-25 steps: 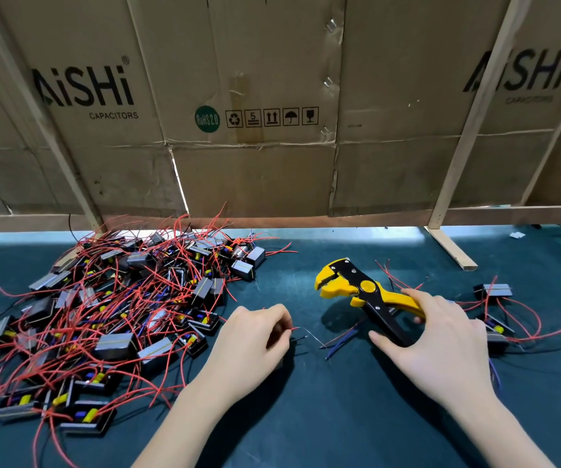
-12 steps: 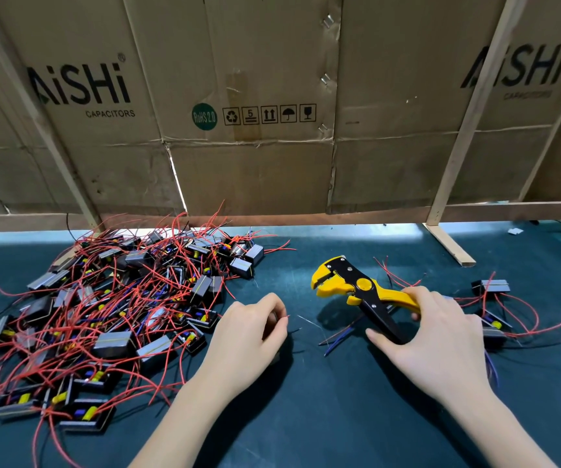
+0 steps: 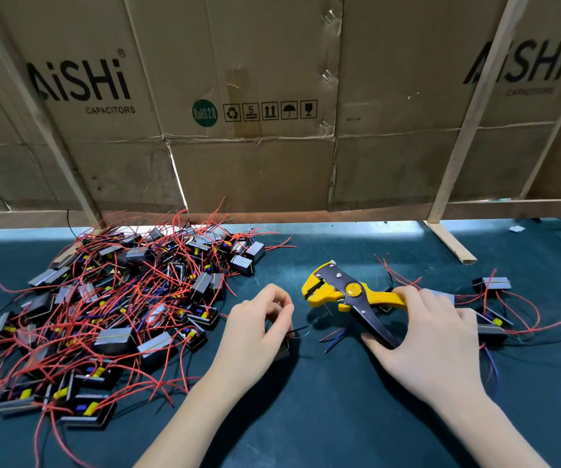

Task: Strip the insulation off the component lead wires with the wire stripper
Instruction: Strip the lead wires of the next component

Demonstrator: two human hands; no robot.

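I am looking down at my two bare hands over a dark green table (image 3: 306, 417). My right hand (image 3: 434, 339) grips a yellow and black wire stripper (image 3: 346, 295): my fingers curl over its yellow upper handle and my thumb presses the black lower handle, which is spread apart from the upper one. The tool's head points left, lifted just above the table, and casts a shadow beneath it. My left hand (image 3: 255, 329) is curled, its fingertips pinching a thin dark wire (image 3: 297, 330) whose free end pokes out to the right, near the tool's head but not touching it. I cannot tell what the wire joins to under my palm. To the left lies a big tangled pile of small black parts (image 3: 110, 305) with red wires. To the right, behind my right hand, sit a few more such parts (image 3: 491, 285). A cardboard wall (image 3: 272, 163) printed "AiSHi CAPACITORS" stands behind the table.
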